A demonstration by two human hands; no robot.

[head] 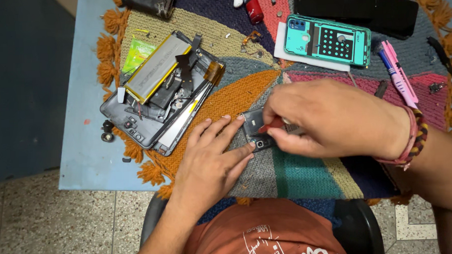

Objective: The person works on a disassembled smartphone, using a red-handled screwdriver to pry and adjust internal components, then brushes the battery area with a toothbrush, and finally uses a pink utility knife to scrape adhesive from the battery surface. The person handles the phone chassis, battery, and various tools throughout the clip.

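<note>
A small dark phone part (256, 127) lies on the knitted mat (235, 94) near the table's front edge. My left hand (212, 160) rests flat on the mat, its fingertips pressing the part's left edge. My right hand (331, 118) covers the part's right side and pinches a small red-handled tool (272, 125) with its tip on the part. Most of the tool is hidden in my fingers.
An opened tablet (157, 97) with a lifted silver battery (156, 68) lies at the left. A teal phone back cover (328, 41) sits at the back, with pink and blue pens (397, 73), a black case (357, 7) and a red bottle (253, 10). The blue table edge (87, 162) is at the left.
</note>
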